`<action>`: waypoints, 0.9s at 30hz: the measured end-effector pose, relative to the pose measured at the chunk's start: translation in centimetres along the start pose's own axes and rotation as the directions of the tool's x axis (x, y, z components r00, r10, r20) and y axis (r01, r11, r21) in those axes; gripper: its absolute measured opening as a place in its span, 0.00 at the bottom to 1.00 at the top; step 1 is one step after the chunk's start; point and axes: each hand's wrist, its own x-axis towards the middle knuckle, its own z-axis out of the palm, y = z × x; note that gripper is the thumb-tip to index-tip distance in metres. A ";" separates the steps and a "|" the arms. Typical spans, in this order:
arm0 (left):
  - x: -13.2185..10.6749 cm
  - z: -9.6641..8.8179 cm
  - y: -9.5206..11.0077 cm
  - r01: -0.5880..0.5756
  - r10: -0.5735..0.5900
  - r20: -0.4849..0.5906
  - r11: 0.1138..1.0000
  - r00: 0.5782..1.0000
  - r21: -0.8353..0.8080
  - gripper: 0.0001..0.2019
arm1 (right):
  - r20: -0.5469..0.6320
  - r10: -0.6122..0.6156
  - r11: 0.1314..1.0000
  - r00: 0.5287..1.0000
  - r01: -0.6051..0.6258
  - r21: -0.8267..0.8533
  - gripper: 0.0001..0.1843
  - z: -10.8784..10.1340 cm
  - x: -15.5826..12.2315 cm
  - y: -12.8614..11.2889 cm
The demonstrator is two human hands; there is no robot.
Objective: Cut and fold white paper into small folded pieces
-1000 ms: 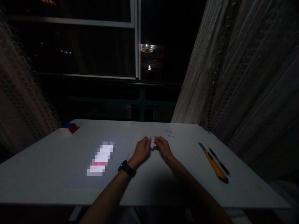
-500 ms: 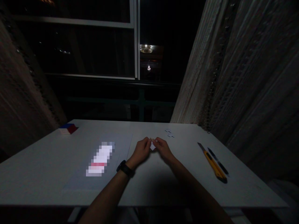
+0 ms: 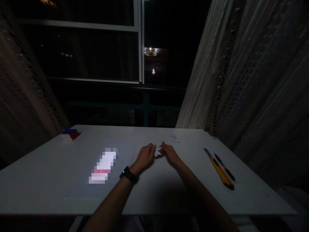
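Note:
Above the middle of the white table, a small folded piece of white paper point(image 3: 157, 152) is held between my two hands. My left hand point(image 3: 146, 155), with a dark watch on its wrist, pinches the paper's left side. On the right side, the fingers of my right hand point(image 3: 170, 153) are closed on the paper, its thumb and forefinger slightly raised. Fingers partly hide the paper's edges. Just beyond my right hand lie several small white paper pieces point(image 3: 175, 139) with dark marks.
A yellow box cutter point(image 3: 220, 169) with its blade out and a dark pen point(image 3: 224, 167) lie to the right. On the left are a large paper sheet point(image 3: 127, 154) and a blurred bright patch. A blue, red and white block point(image 3: 70, 134) stands at the far left, near curtains point(image 3: 200, 80).
My right thumb and forefinger have lifted and drawn a little away from the left hand. More of the paper shows between the hands.

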 end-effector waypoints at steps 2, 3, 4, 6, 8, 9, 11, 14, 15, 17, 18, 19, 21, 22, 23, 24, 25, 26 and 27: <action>0.0 -0.1 0.0 -0.017 0.017 0.016 1.000 1.000 0.009 0.16 | -0.028 -0.019 0.998 0.999 0.018 -0.064 0.31 -0.3 0.0 -0.2; 0.0 -0.1 0.0 -0.026 0.026 0.021 1.000 0.999 0.013 0.16 | -0.036 -0.043 0.994 0.998 0.038 -0.107 0.30 -0.3 -0.1 -0.2; 0.0 -0.1 -0.1 -0.032 0.032 0.024 0.999 0.999 0.019 0.16 | -0.033 -0.071 0.986 0.997 0.065 -0.156 0.28 -0.3 -0.2 -0.2; 0.0 -0.1 -0.2 -0.037 0.036 0.027 0.999 0.999 0.035 0.15 | -0.004 -0.126 0.958 0.992 0.120 -0.261 0.24 -0.2 -0.3 -0.2; 0.0 0.1 -0.2 -0.041 0.039 0.026 0.998 0.999 0.046 0.14 | 0.009 -0.159 0.927 0.987 0.153 -0.342 0.21 0.0 -0.5 -0.2; 0.0 0.2 -0.2 -0.044 0.043 0.023 0.998 0.999 0.046 0.14 | 0.002 -0.169 0.918 0.986 0.158 -0.365 0.20 0.0 -0.5 -0.2; 0.0 0.3 -0.1 -0.050 0.050 0.009 0.998 0.999 0.034 0.14 | -0.030 -0.183 0.908 0.983 0.157 -0.388 0.18 0.3 -0.6 -0.2; 0.0 0.3 0.0 -0.041 0.041 -0.022 0.999 0.999 0.001 0.14 | -0.073 -0.199 0.909 0.977 0.157 -0.385 0.17 0.5 -0.6 -0.2; 0.0 0.2 0.1 -0.035 0.034 -0.031 0.999 0.999 -0.010 0.15 | -0.077 -0.200 0.913 0.977 0.157 -0.377 0.17 0.6 -0.6 -0.3; 0.1 -0.1 0.1 -0.018 0.017 -0.031 0.999 0.999 -0.037 0.16 | -0.051 -0.180 0.923 0.982 0.151 -0.354 0.16 0.5 -0.5 -0.4; 0.1 -0.3 0.0 -0.007 0.005 -0.020 0.999 1.000 -0.054 0.17 | -0.022 -0.161 0.926 0.987 0.143 -0.350 0.16 0.4 -0.6 -0.5; 0.1 -0.4 -0.1 0.007 -0.007 -0.002 0.997 1.000 -0.075 0.17 | 0.010 -0.140 0.924 0.990 0.134 -0.359 0.16 0.3 -0.6 -0.6; 0.2 -0.6 -0.4 0.031 -0.027 0.036 0.992 0.999 -0.123 0.18 | 0.055 -0.104 0.905 0.993 0.117 -0.408 0.15 0.0 -0.7 -0.8; 0.2 -0.7 -0.5 0.038 -0.032 0.046 0.988 0.998 -0.148 0.18 | 0.060 -0.095 0.889 0.994 0.112 -0.445 0.14 0.0 -0.8 -0.9; 0.2 -0.7 -0.7 0.042 -0.034 0.048 0.985 0.998 -0.170 0.18 | 0.055 -0.093 0.869 0.994 0.108 -0.483 0.13 -0.1 -0.9 -1.0; 0.3 -0.6 -0.8 0.042 -0.034 0.045 0.982 0.998 -0.186 0.18 | 0.047 -0.096 0.848 0.994 0.107 -0.519 0.13 -0.1 -1.0 -1.0; 0.3 -0.5 -0.9 0.040 -0.032 0.042 0.980 0.999 -0.194 0.17 | 0.042 -0.103 0.826 0.994 0.109 -0.554 0.13 -0.1 -1.1 -1.0; 0.3 -0.5 -1.1 0.035 -0.028 0.041 0.981 0.999 -0.193 0.17 | 0.042 -0.113 0.799 0.993 0.116 -0.591 0.14 -0.1 -1.1 -1.0; 0.4 -0.4 -1.2 0.028 -0.021 0.041 0.983 0.999 -0.183 0.16 | 0.046 -0.126 0.765 0.991 0.127 -0.631 0.14 0.0 -1.2 -1.0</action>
